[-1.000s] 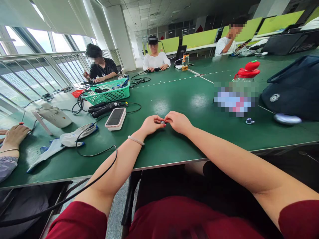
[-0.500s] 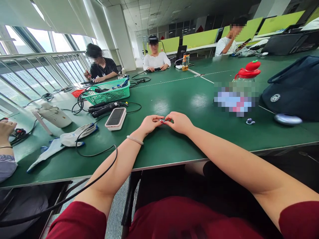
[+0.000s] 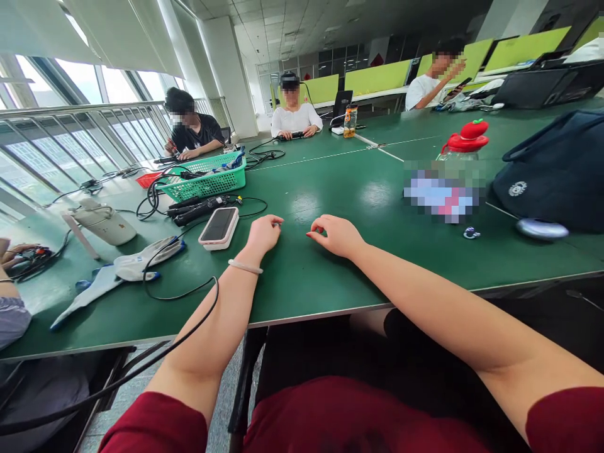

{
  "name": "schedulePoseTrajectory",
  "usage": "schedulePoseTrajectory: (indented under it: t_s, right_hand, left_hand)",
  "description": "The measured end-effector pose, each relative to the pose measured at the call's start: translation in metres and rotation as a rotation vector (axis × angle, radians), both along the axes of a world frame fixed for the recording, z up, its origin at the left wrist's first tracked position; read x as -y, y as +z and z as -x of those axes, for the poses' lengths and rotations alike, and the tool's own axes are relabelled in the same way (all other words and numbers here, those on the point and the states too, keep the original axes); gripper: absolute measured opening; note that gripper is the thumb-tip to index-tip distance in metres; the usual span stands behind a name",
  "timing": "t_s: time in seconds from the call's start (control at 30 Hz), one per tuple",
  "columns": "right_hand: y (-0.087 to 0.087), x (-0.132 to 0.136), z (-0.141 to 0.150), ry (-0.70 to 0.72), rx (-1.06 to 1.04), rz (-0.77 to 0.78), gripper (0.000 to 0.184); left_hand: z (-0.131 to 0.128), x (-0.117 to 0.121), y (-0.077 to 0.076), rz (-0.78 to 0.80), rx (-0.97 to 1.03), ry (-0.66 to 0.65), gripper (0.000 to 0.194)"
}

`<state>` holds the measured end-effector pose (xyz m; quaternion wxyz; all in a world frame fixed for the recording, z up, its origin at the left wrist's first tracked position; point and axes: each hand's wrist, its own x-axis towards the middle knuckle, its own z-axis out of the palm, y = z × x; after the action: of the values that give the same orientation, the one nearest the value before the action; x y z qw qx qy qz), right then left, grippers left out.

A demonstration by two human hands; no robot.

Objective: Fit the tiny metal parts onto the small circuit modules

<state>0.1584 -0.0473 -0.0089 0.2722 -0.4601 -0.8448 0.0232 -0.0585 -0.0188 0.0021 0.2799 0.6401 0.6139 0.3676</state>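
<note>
My left hand (image 3: 264, 233) is closed in a pinch just above the green table (image 3: 302, 277), a bracelet on its wrist. A tiny shiny bit shows at its fingertips, too small to name. To its right, my right hand (image 3: 337, 236) rests by the table with curled fingers; a gap shows between thumb and forefinger, and I see nothing in it. Left of my left hand lies a pink-edged phone-like device (image 3: 219, 228). A small dark-and-white item (image 3: 471, 233) sits on the table to the right of my right hand.
A green basket (image 3: 207, 182) of cables and gloves stands at the left, with gloves (image 3: 134, 267) nearer me. A black cable (image 3: 189, 333) crosses over my left forearm. A red-lidded bottle (image 3: 467, 141) and a dark bag (image 3: 557, 170) stand at the right. Several people sit around.
My hands were together, fingertips meeting at a small shiny thing. Now they are apart: my left hand has moved left and turned, while my right hand stays nearly in place, its pinch loosened.
</note>
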Motion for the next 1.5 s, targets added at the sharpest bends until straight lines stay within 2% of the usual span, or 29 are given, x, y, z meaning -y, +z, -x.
schedulePoseTrajectory:
  t_s: [0.1,0.2,0.43,0.67,0.8,0.9,1.0,1.1,1.23,1.33,1.5]
  right_hand:
    - [-0.001,-0.002,-0.002,-0.012,-0.010,0.034,0.022]
    - [-0.001,-0.002,-0.003,-0.013,-0.007,0.058,0.021]
    - [-0.001,-0.003,-0.003,-0.017,0.002,0.088,0.019]
    - [-0.002,-0.004,-0.004,-0.031,-0.006,0.123,0.018]
    - [-0.003,-0.005,-0.003,-0.024,-0.021,0.140,0.017]
    - [-0.006,-0.008,-0.003,-0.001,-0.031,0.159,0.015]
    - [-0.010,-0.012,-0.003,0.025,-0.027,0.180,0.014]
    - [-0.013,-0.017,-0.003,0.034,-0.017,0.183,0.019]
    - [-0.016,-0.022,-0.003,0.041,0.003,0.170,0.018]
    - [-0.016,-0.022,-0.002,0.052,0.013,0.172,0.013]
    - [-0.015,-0.022,-0.002,0.069,0.003,0.194,0.012]
  left_hand:
    - [0.024,-0.006,0.006,-0.048,-0.174,0.186,0.016]
    - [0.037,-0.010,0.007,-0.021,-0.305,0.272,0.014]
    - [0.040,-0.016,0.003,0.028,-0.459,0.321,0.014]
    - [0.043,-0.016,-0.001,0.009,-0.442,0.324,0.016]
    - [0.041,-0.018,-0.007,-0.011,-0.334,0.260,0.021]
    - [0.032,-0.018,-0.012,-0.024,-0.215,0.157,0.026]
    - [0.009,-0.013,-0.014,-0.040,-0.073,-0.027,0.027]
    - [-0.022,-0.001,-0.014,-0.036,0.086,-0.232,0.029]
    - [-0.053,0.014,-0.012,-0.046,0.276,-0.369,0.028]
    - [-0.060,0.018,-0.013,-0.029,0.472,-0.367,0.022]
    - [-0.057,0.017,-0.016,-0.014,0.513,-0.275,0.018]
